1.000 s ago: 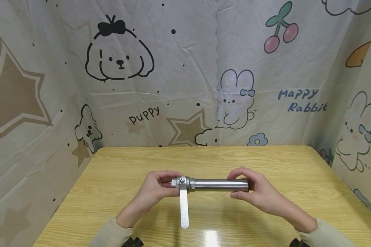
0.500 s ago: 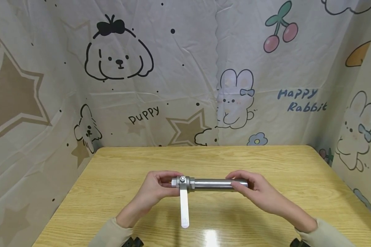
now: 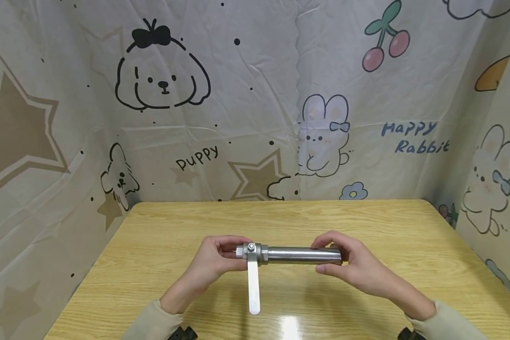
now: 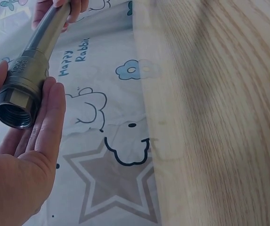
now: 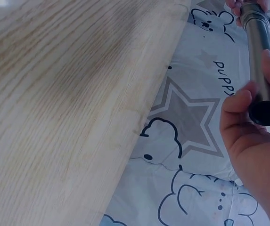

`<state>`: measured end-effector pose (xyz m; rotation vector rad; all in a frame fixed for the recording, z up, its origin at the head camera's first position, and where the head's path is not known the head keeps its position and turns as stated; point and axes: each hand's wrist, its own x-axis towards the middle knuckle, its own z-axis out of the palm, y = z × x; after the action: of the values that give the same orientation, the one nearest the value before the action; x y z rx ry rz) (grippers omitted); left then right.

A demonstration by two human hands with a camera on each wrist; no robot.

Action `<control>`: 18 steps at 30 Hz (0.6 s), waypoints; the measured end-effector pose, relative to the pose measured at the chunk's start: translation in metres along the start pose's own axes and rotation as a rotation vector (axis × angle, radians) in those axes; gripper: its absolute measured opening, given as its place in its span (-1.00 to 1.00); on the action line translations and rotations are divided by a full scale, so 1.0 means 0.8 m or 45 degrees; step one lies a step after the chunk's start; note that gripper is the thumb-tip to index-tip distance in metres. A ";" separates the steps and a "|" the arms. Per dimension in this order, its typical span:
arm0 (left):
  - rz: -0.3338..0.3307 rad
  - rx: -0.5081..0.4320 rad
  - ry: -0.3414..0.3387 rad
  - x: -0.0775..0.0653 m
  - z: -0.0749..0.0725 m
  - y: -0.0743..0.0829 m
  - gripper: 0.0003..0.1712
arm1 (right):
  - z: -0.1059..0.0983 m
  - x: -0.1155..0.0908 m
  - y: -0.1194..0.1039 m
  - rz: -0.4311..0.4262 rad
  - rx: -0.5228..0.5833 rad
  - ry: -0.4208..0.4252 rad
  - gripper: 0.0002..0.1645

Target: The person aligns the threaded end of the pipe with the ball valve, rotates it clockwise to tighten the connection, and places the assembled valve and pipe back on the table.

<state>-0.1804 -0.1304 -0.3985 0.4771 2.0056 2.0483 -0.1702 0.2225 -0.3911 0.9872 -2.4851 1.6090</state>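
A steel ball valve and a straight metal pipe are joined end to end, held level above the table. The valve's flat lever handle points toward me. My left hand grips the valve body between thumb and fingers; in the left wrist view its threaded open end faces the camera. At the pipe's right end, my right hand holds it, thumb below and fingers over the top. The right wrist view shows the pipe's dark round end beside the right hand's fingers.
A wood-grain table lies under both hands. Printed cloth with cartoon animals hangs behind it and along both sides. Dark strap-like pieces show near the sleeves at the bottom.
The right thumb rose onto the pipe's front half a second ago and is now back at its lower edge, the fingers shifting over the top. The left hand, valve and lever stay nearly still.
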 end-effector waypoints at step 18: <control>0.009 -0.007 -0.014 0.000 -0.002 -0.001 -0.45 | 0.000 0.002 -0.001 0.093 0.005 -0.048 -0.74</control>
<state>-0.1810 -0.1319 -0.3997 0.4941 1.9937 2.0504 -0.1708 0.2219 -0.3898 0.9469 -2.5726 1.6305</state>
